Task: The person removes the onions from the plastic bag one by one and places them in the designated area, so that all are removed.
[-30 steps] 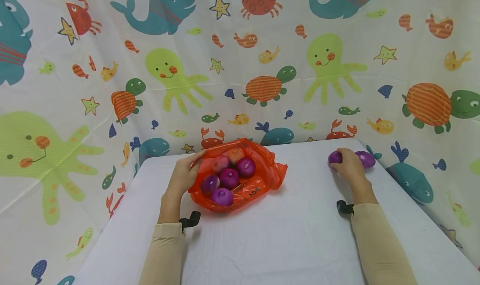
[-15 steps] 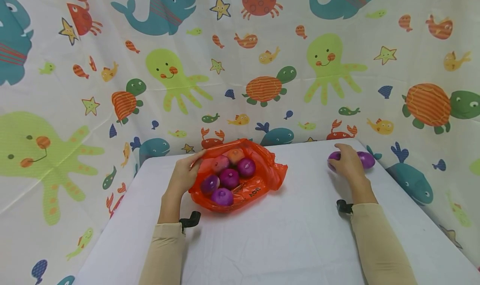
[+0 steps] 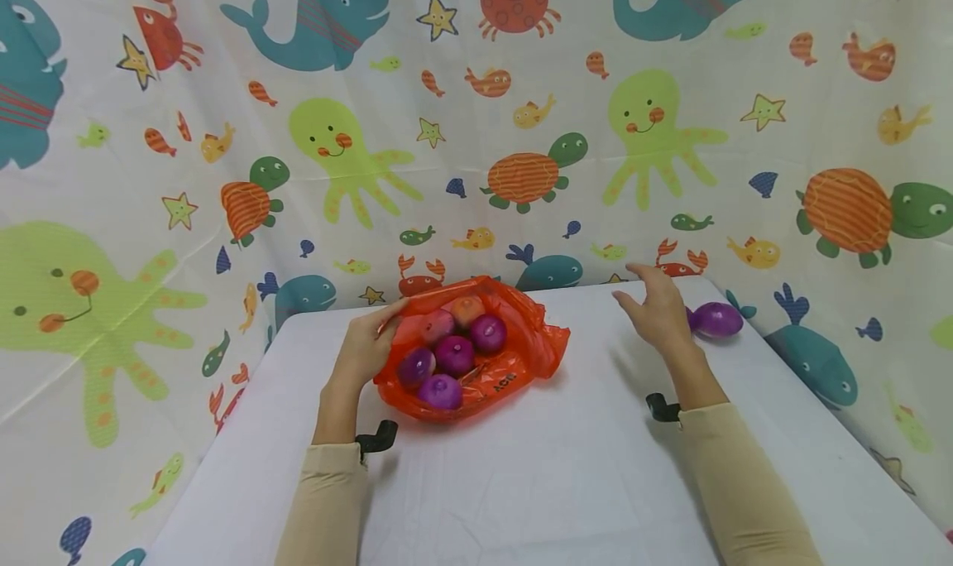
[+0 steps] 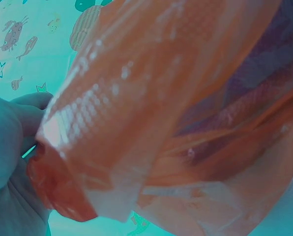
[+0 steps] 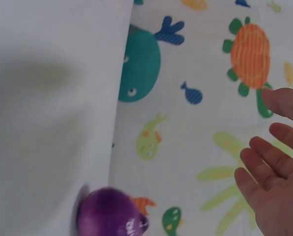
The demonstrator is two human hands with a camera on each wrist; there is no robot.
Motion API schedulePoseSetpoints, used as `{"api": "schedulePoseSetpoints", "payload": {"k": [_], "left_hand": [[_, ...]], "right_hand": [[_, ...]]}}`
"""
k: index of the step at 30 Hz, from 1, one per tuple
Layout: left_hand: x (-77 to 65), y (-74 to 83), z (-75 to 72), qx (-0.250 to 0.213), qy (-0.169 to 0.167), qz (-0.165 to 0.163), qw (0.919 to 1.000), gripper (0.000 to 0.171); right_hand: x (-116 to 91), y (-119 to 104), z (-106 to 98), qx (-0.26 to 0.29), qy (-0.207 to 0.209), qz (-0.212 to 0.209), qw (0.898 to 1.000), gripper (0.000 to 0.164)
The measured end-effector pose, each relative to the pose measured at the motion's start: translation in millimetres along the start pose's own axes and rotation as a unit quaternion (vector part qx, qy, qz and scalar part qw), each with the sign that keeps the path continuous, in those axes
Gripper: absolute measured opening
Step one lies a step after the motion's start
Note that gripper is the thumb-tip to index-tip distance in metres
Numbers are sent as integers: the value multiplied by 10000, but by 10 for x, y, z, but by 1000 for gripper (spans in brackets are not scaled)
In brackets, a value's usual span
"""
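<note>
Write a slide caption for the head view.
Left hand holds the edge of a red bag of round produce; the empty right hand hovers beside purple produce on a white table.

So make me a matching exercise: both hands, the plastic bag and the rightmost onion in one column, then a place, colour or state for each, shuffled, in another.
Things:
1. Left hand
2. Right hand
3. Plastic bag
4. Rightmost onion

Places, colours, states:
A. See-through orange-red
B. Fingers spread, holding nothing
C. Near the right edge of the table
D. Holding the bag's rim

Pairs: 1-D, 2-B, 3-A, 4-C
</note>
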State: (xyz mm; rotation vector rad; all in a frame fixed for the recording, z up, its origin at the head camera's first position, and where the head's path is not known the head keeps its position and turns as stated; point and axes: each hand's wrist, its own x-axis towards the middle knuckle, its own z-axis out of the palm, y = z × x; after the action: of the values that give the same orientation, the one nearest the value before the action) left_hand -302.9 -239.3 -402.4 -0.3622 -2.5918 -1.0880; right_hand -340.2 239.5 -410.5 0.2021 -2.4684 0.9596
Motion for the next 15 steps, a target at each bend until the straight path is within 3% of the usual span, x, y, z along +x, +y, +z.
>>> {"api": "schedulePoseSetpoints", "payload": {"k": [15], "left_hand": [[-5, 18, -5, -4, -35, -115, 9999, 45]], "right_hand": [[-56, -376, 161, 123, -10, -330, 9994, 55]]}}
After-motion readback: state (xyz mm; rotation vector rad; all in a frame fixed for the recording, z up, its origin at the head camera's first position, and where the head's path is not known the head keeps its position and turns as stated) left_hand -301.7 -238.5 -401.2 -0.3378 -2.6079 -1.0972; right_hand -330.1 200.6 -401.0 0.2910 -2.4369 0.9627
